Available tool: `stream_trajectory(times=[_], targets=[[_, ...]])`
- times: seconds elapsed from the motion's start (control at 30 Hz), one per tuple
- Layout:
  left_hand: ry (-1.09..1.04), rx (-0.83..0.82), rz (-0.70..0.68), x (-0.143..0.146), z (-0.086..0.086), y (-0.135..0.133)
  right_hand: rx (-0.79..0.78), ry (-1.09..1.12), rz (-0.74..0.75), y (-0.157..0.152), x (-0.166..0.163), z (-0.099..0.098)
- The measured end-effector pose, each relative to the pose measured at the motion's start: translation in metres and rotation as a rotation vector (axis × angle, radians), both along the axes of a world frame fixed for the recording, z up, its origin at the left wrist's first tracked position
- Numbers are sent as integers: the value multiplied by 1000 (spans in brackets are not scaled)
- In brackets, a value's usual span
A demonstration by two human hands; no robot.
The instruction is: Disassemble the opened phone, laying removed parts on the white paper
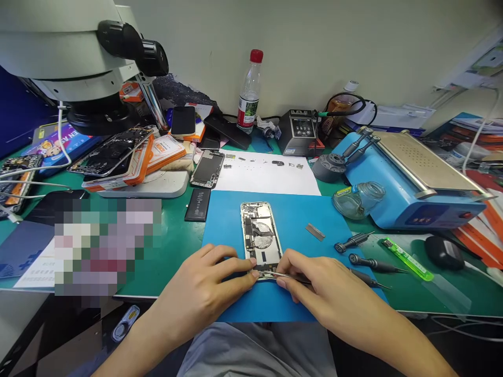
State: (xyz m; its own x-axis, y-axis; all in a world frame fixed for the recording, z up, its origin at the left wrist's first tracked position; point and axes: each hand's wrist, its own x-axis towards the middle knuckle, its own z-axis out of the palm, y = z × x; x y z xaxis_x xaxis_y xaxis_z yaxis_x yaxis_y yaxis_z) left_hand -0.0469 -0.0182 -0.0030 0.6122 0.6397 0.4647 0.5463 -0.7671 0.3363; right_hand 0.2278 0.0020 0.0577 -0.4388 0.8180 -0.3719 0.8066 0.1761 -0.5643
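An opened phone with its insides bare lies on a blue mat. My left hand pinches the phone's near bottom edge, fingers closed on it. My right hand holds metal tweezers, their tips at the phone's bottom end beside my left fingertips.
Screwdrivers and a green tool lie right of the mat. A blue heating machine, glass jar, soldering station, water bottle, white paper with small parts, a microscope and phone screens stand behind.
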Motion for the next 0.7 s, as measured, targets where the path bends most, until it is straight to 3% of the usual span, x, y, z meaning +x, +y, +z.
stream_trajectory(times=[0.37, 0.7], targets=[[-16, -82, -12, -4, -2, 0, 79, 19, 6, -12, 3, -10], [-7, -23, -18, -3, -3, -2, 83, 127, -79, -23, -1, -13]])
